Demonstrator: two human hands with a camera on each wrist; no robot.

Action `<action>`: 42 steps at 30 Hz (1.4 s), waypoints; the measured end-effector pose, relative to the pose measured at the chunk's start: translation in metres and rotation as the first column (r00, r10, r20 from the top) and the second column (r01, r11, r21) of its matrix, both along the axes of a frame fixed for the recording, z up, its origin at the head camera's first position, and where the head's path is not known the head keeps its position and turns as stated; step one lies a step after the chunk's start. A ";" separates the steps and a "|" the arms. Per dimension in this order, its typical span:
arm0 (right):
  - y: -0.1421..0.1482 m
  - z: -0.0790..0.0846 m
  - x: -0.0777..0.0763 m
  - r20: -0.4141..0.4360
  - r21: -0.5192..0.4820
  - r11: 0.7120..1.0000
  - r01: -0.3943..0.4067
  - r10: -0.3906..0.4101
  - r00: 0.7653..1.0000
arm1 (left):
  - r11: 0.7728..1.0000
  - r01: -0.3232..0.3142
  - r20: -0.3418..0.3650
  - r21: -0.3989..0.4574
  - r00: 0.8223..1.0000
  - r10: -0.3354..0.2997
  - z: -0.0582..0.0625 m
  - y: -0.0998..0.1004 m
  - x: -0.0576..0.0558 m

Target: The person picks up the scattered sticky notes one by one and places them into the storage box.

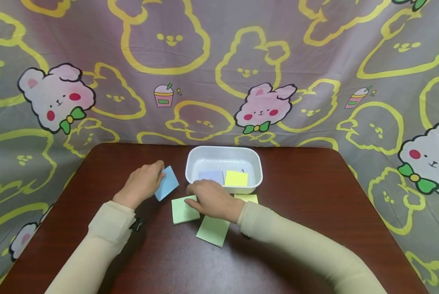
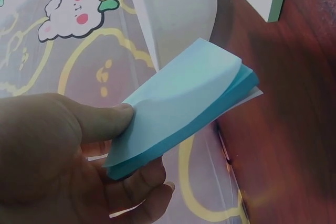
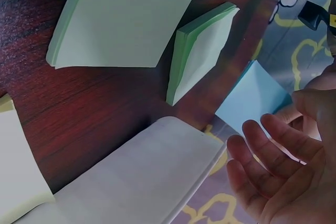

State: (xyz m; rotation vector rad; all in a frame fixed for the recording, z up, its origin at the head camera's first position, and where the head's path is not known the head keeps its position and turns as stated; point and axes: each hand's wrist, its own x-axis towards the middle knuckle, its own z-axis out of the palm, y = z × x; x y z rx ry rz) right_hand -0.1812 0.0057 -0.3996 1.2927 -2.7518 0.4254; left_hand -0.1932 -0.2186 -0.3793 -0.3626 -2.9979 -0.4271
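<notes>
While both sleeved arms reach over the dark counter (image 1: 307,192), the views show this:

Head view: the left hand (image 1: 140,183) holds a blue sticky-note pad (image 1: 166,183) lifted off the counter, just left of the white tub (image 1: 254,163). The right hand (image 1: 212,200) rests flat, fingers on a green pad (image 1: 182,211); a paler green pad (image 1: 212,231) lies beside its wrist. 2 pads, 1 lilac (image 1: 211,176) and 1 yellow (image 1: 236,178), lie in the tub.

Left wrist view: thumb (image 2: 100,121) on top and fingers (image 2: 139,187) beneath pinch the blue pad (image 2: 184,103), its sheets bowed.

Right wrist view: the right hand's fingers (image 3: 273,156) are relaxed and spread, gripping nothing; the green pad (image 3: 202,51) lies near the tub's rim (image 3: 142,177).
</notes>
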 end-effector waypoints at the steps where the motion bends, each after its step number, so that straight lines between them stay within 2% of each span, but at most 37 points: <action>1: 0.000 0.000 0.000 -0.002 0.000 1.000 0.001 -0.001 1.000 | 1.000 -0.001 0.001 0.002 1.000 0.001 0.001 0.000 0.000; 16: -0.006 0.002 0.002 -0.014 -0.013 1.000 -0.004 0.004 1.000 | 1.000 0.000 -0.011 0.004 1.000 0.000 0.006 0.001 0.003; 27: -0.009 0.008 0.000 -0.012 -0.015 1.000 0.005 -0.005 1.000 | 1.000 0.006 -0.010 -0.002 1.000 -0.007 0.015 0.006 0.007; 42: -0.011 0.020 -0.003 -0.028 -0.036 0.999 0.021 -0.022 0.999 | 0.999 0.035 -0.042 0.006 0.999 -0.035 0.024 0.017 0.002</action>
